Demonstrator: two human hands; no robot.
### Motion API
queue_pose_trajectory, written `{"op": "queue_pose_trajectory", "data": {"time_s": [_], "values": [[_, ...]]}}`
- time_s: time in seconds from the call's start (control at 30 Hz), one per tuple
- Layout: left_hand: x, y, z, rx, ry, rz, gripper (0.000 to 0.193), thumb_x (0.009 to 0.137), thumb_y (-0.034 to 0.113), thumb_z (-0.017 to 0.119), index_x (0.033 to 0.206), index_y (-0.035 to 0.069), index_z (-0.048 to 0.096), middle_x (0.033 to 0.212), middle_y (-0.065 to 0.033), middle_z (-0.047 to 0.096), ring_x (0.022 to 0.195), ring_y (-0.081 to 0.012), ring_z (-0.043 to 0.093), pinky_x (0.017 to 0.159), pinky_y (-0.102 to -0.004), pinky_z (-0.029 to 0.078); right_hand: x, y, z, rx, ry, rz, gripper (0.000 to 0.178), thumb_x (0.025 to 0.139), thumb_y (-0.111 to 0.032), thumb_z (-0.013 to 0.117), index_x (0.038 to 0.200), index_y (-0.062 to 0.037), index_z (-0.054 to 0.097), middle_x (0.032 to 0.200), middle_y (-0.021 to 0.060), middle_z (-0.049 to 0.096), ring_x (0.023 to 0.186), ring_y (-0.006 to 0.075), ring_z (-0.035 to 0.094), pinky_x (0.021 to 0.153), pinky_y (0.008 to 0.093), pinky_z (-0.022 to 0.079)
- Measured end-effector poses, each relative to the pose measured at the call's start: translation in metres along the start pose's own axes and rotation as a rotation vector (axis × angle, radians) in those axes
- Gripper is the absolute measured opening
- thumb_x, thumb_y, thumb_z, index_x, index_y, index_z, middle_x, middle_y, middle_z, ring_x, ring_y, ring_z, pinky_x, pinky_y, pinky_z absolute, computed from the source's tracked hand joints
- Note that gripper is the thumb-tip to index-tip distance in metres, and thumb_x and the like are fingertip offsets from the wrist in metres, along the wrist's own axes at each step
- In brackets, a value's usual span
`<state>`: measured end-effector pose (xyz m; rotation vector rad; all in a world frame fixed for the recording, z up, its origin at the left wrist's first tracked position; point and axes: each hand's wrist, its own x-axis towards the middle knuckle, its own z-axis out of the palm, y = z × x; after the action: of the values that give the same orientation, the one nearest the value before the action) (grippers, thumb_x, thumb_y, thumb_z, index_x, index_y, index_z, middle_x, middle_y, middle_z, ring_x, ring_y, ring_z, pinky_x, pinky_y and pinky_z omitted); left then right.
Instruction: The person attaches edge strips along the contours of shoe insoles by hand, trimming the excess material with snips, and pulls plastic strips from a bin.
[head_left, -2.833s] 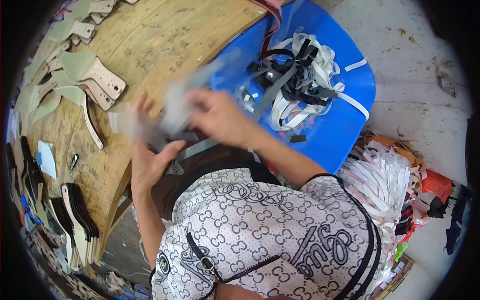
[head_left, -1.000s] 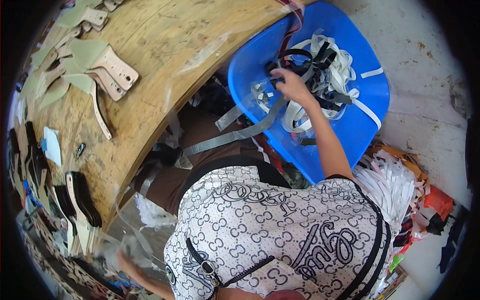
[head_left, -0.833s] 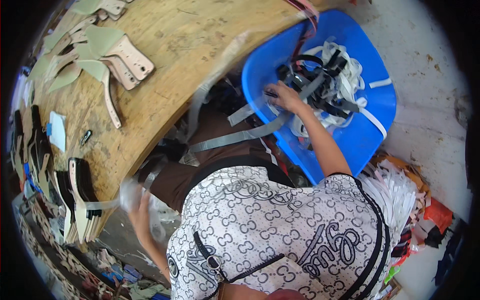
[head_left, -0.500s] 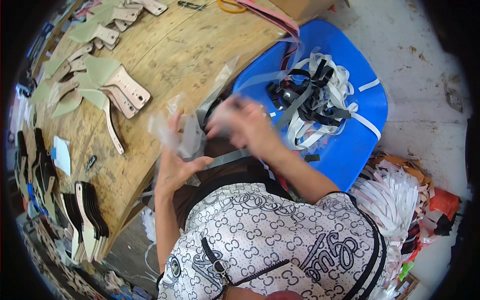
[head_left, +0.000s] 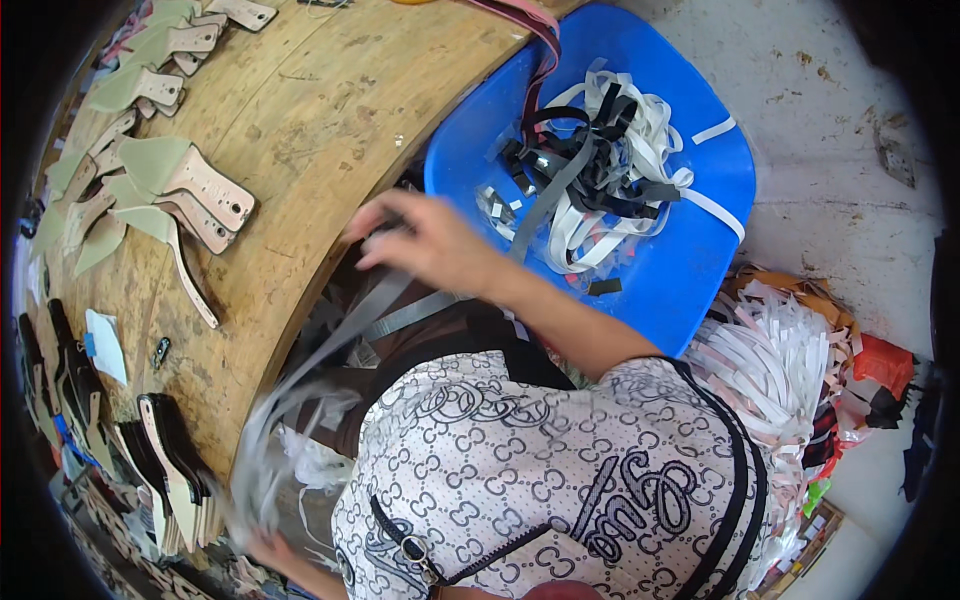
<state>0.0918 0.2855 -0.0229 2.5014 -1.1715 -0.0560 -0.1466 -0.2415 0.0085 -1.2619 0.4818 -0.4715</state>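
Filling the upper left, a worn wooden table (head_left: 330, 130) carries green-and-pink shaped pieces (head_left: 205, 195) in overlapping groups, with a stack of black-edged pieces (head_left: 170, 475) at its near end. Next in size, a blue tub (head_left: 690, 275) stands beside the table. Inside it lies a loose tangle of white straps (head_left: 650, 130) and black straps (head_left: 615, 190), with pale scraps (head_left: 495, 207) to the left of the tangle. One white strap hangs over the right rim, and a pink-and-dark-red strap (head_left: 545, 60) droops from the table's edge into the tub. Below the tub, a heap of white and pink strips (head_left: 770, 365) is piled up. The right hand (head_left: 400, 235) is just left of the tub, half curled around a small dark object too blurred to identify. The left hand (head_left: 270, 550) is low near the bottom edge; motion blur hides its fingers, so I cannot tell their grip. Blurred translucent strips (head_left: 340, 340) stretch between the two hands, passing beside the table's edge.
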Motion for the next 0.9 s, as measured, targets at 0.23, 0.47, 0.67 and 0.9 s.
{"op": "queue_pose_trajectory", "data": {"time_s": [0.23,0.47,0.67,0.9], "values": [[-0.066,-0.008,0.012,0.141,-0.421,-0.106,0.024,0.090,0.017,0.051,0.098,-0.003,0.063,0.096,-0.0162,0.063,0.087,-0.0254,0.062,0.078,-0.0372,0.047,-0.035,-0.034,-0.154,-0.184,0.772,0.006,0.027,0.090,-0.021,0.051,0.106,0.0008,0.058,0.089,0.0129,0.068,0.067,0.0155,0.068,0.037,0.0173,0.026],[-0.100,0.063,0.062,0.196,-0.772,-0.297,0.023,0.089,0.017,0.055,0.089,-0.005,0.062,0.078,-0.0169,0.065,0.072,-0.0252,0.066,0.065,-0.0377,0.051,-0.007,0.005,-0.035,-0.609,-0.260,0.457,0.037,0.082,-0.034,0.065,0.100,-0.0022,0.066,0.083,0.0121,0.067,0.060,0.0229,0.064,0.053,0.0338,0.051],[0.110,0.230,0.059,-0.410,-0.526,-0.399,0.032,0.086,0.027,0.064,0.102,-0.001,0.062,0.071,-0.0123,0.064,0.063,-0.0198,0.063,0.058,-0.0317,0.047,-0.044,0.061,0.000,-1.370,-0.533,0.130,0.021,0.073,-0.021,0.068,0.082,-0.0026,0.066,0.081,0.0173,0.066,0.080,0.0337,0.066,0.067,0.0438,0.051],[0.170,0.291,0.157,-0.523,-0.561,0.219,0.057,0.078,0.023,0.070,0.127,0.001,0.050,0.127,-0.0186,0.053,0.118,-0.0340,0.050,0.098,-0.0377,0.040,-0.065,0.014,-0.054,-0.538,0.516,-0.172,0.019,0.090,-0.022,0.061,0.098,-0.0058,0.066,0.076,0.0036,0.065,0.068,0.0114,0.062,0.063,0.0265,0.049]]}}
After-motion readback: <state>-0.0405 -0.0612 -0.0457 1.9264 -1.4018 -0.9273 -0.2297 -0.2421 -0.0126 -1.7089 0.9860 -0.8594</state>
